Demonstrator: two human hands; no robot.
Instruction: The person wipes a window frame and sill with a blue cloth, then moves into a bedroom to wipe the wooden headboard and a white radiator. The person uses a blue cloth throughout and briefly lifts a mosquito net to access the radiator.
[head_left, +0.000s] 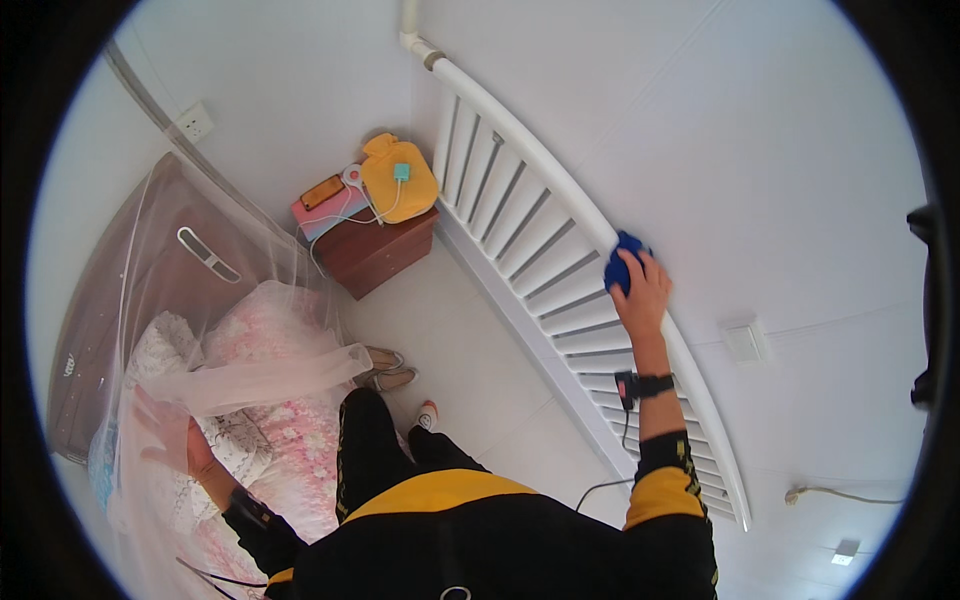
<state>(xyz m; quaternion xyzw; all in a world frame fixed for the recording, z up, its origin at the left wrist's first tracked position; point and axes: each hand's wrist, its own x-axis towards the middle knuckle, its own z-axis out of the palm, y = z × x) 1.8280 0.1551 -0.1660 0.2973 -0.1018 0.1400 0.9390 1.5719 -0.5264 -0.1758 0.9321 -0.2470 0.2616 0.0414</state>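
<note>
My right hand (643, 294) is closed on a blue cloth (628, 262) and presses it on the thick top pipe of the white radiator (525, 240), which stands along the wall. My left hand (169, 437) is at the lower left, spread behind sheer pink mosquito netting (262, 379). The netting veils its fingers, and I see nothing held in them. Beneath that hand lie a pillow with a dark line pattern (236, 446) and pink floral bedding (296, 431).
A brown wooden nightstand (379, 251) in the corner bears a yellow hot water bottle (412, 199), a phone (322, 193), a pink and blue box (337, 214) and a white cable. Shoes (394, 379) stand on the tiled floor by the bed. A wall switch (744, 343) is right of the radiator.
</note>
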